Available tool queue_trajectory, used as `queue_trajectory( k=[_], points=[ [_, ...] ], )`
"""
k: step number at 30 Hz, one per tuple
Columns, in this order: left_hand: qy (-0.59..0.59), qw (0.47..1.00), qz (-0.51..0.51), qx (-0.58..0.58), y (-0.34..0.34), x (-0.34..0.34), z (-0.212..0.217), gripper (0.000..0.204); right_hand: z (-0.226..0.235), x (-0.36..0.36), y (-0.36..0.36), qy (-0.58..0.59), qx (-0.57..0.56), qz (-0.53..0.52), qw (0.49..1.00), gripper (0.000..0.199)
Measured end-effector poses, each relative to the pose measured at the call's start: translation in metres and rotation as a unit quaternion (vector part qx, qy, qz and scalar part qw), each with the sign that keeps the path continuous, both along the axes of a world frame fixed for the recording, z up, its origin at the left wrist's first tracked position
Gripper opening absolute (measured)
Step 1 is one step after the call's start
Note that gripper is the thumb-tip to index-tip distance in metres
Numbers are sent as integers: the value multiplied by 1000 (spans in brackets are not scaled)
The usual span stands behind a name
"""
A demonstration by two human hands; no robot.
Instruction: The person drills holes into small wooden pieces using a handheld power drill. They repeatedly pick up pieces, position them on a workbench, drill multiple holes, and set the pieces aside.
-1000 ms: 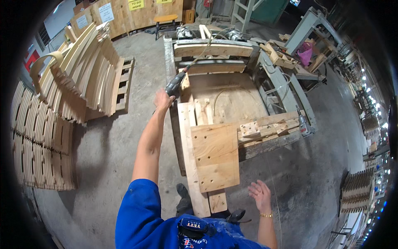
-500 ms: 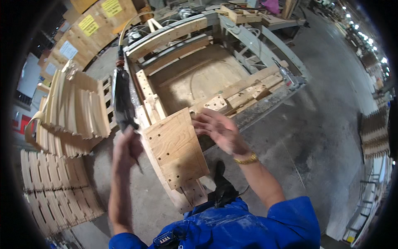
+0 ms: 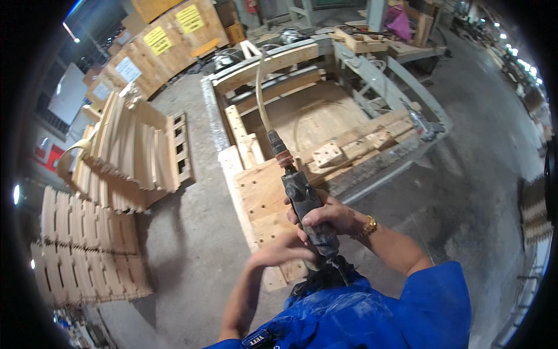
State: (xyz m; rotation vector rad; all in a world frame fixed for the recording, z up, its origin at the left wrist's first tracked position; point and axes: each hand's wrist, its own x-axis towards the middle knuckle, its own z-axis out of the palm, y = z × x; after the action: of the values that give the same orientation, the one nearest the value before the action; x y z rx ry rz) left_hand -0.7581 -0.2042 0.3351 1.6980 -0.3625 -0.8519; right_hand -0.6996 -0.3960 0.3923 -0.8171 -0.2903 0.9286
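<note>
Head: tool [image 3: 299, 189] over board [image 3: 261, 190], wooden stacks [image 3: 90, 273] left

Right hand [image 3: 326, 217] curled in a tight grip, left hand [image 3: 285, 250] lower and just beside it.

At the near side of the workbench [image 3: 210, 106], two hands [image 3: 331, 215] and one hose-fed tool [image 3: 302, 195] are counted, with one more tool [image 3: 423, 123] at its right corner, two yellow signs [image 3: 157, 41], two white sheets [image 3: 128, 70] and one stool [image 3: 206, 47] beyond it, and one pink bag [image 3: 399, 23] past its far right.
</note>
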Motion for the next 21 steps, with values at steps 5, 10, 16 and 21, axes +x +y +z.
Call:
queue_trajectory(
  k=[5, 10, 16, 21],
  points=[
    [-74, 912, 263, -305, -69, 21, 44, 65, -2, -18, -46, -178, -270, -65, 944, 49],
    [-36, 886, 364, -285, -130, 33, 30, 49, -34, -8, -83, -291, -257, -75, 919, 56],
    [37, 908, 327, -258, -203, 111, -5, 29, -76, 45, -171, -459, -258, -243, 814, 48],
    [-344, 889, 280, 116, -228, 224, -69, 18, -51, 111, -257, -131, -25, -241, 961, 47]
  ],
)
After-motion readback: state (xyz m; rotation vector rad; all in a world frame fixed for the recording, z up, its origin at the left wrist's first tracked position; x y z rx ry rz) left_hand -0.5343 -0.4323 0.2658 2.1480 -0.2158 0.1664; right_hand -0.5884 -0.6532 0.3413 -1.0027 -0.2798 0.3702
